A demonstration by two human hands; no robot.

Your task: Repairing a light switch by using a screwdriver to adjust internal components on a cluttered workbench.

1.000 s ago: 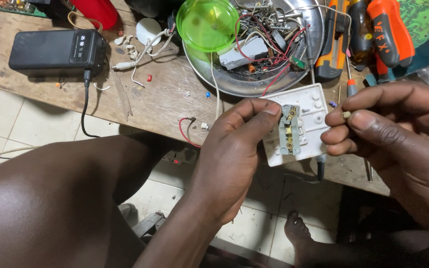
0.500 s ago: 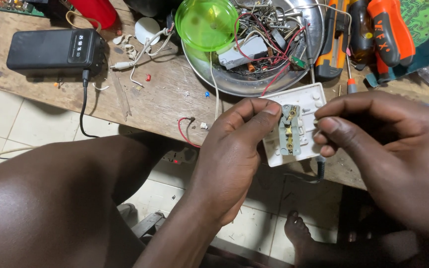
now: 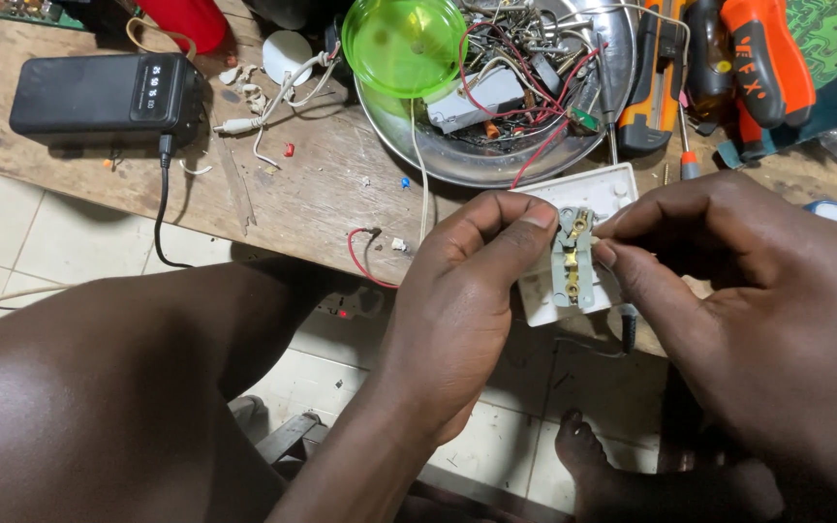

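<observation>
A white wall-switch plate [image 3: 593, 199] is turned back side up, showing a grey-green inner block with brass contacts [image 3: 572, 260]. My left hand [image 3: 462, 310] grips its left edge, thumb and fingers curled around it, just past the front edge of the wooden table. My right hand [image 3: 758, 300] holds the plate's right side, and its thumb and forefinger pinch at the top brass contact. Whether something small sits between those fingertips is hidden.
On the wooden table [image 3: 302, 184] lie a black power bank [image 3: 104, 92] with a cable, a metal bowl [image 3: 496, 160] of wires and parts, a green translucent lid [image 3: 404, 44], orange-handled tools [image 3: 758, 58], a loose red wire [image 3: 360, 257]. Tiled floor and my bare knee sit below.
My right hand has moved left onto the switch plate; its fingertips went from beside the plate's right edge to the brass contacts. The left hand has kept its grip.
</observation>
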